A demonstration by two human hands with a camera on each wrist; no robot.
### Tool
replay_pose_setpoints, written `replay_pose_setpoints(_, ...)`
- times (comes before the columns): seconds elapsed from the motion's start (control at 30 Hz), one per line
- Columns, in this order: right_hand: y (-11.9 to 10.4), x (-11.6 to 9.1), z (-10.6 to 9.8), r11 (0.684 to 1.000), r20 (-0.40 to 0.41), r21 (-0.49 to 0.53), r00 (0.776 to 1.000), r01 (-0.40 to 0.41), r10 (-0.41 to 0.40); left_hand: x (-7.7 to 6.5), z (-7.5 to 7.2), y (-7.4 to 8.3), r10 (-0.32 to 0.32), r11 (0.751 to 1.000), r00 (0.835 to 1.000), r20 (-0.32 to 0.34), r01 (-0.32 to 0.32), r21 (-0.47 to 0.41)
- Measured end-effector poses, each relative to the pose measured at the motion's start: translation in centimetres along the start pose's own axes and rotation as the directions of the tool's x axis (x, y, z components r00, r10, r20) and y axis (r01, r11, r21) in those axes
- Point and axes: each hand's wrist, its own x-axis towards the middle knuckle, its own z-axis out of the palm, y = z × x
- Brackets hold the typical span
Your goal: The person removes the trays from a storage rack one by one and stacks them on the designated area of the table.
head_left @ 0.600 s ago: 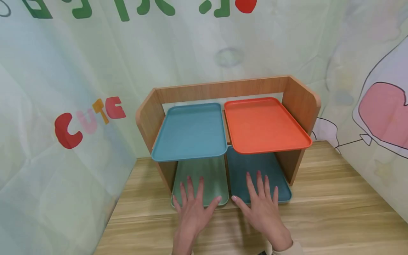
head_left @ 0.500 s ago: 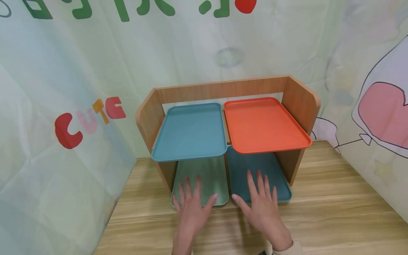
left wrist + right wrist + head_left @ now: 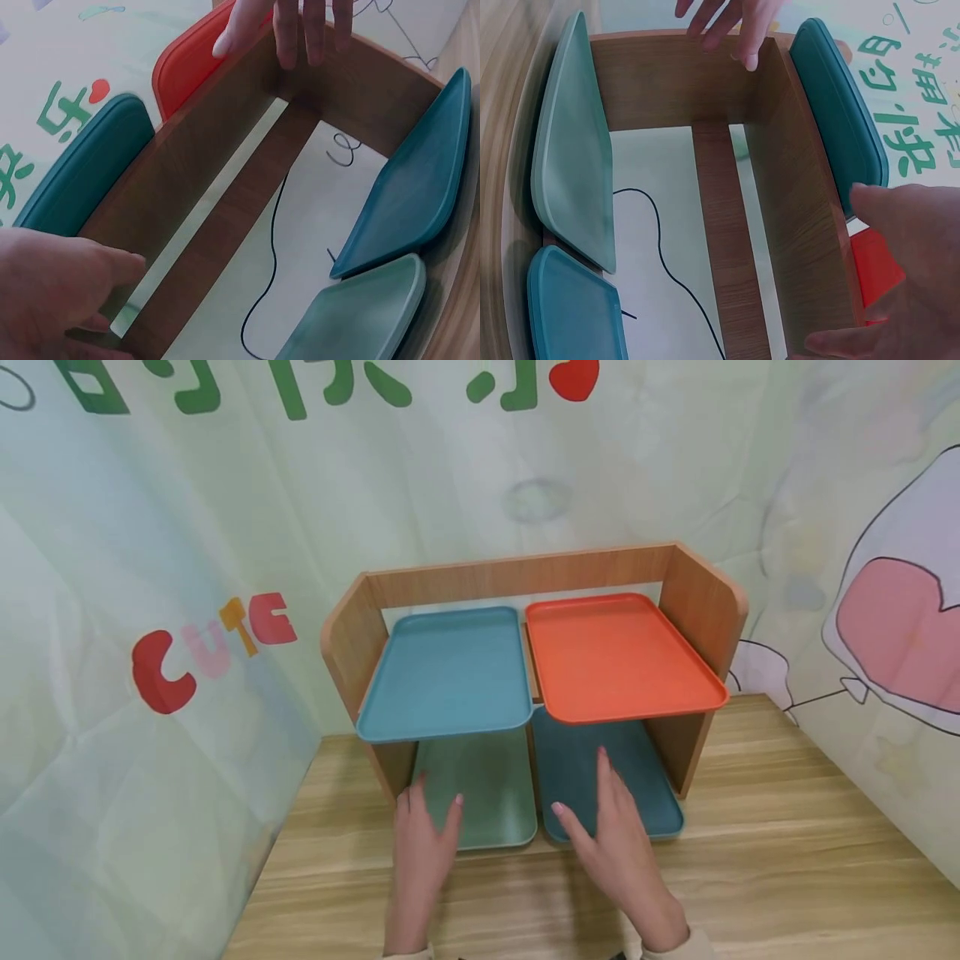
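The left hand is in front of the left half of the shelf, thumb spread wide of the fingers, with no object in its grasp; the right hand is in front of the right half in a similar wide posture, likewise holding nothing. Whether either hand touches a tray cannot be told. Nearest the left hand, the green tray lies flat in the lower left of the shelf; nearest the right hand, the dark blue tray lies flat in the lower right. Above them, on the shelf top, the light blue tray is at left and the red tray at right, both projecting past the shelf front. All four trays appear to be thin moulded plastic: expect light weight, a stiff body, a fairly slick surface and low risk of breakage. Recommended hold: opposite side rims, thumb above and fingers below; on the upper pair, the projecting front rim gives the easiest finger access. The shelf stands on the wood-grain table, with a printed cloth behind it.
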Motion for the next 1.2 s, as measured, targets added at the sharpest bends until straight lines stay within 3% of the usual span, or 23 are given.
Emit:
replay_pose_setpoints(0.1,-0.2,0.1,-0.2,0.995,-0.020,0.091,0.999,-0.037,0.039,0.6,-0.5,-0.7,-0.020,0.999,0.999,-0.038,0.018,-0.046)
replay_pose_setpoints(0.3,-0.2,0.6,-0.5,0.970,-0.108,0.241,0.992,-0.042,0.070,2.0,-1.5,-2.2,-0.024,0.992,0.984,-0.176,0.002,-0.124)
replay_pose_setpoints(0.57,-0.3,1.1,-1.2,0.938,-0.187,0.345,0.977,-0.034,0.104,4.0,-2.9,-3.2,-0.003,0.989,0.960,-0.280,-0.039,-0.145)
replay_pose_setpoints(0.83,0.0,1.7,-1.9,0.881,-0.254,0.473,0.953,-0.026,0.165,5.5,-3.5,-4.0,-0.002,0.985,0.954,-0.299,-0.049,-0.163)
replay_pose_setpoints(1.0,0.3,2.0,-2.5,0.828,-0.244,0.559,0.948,-0.036,0.206,6.4,-3.7,-4.6,-0.003,0.985,0.954,-0.300,-0.049,-0.165)
replay_pose_setpoints(1.2,0.2,2.5,-3.1,0.798,-0.228,0.600,0.942,-0.065,0.248,7.2,-3.8,-5.2,0.002,0.981,0.954,-0.301,-0.061,-0.184)
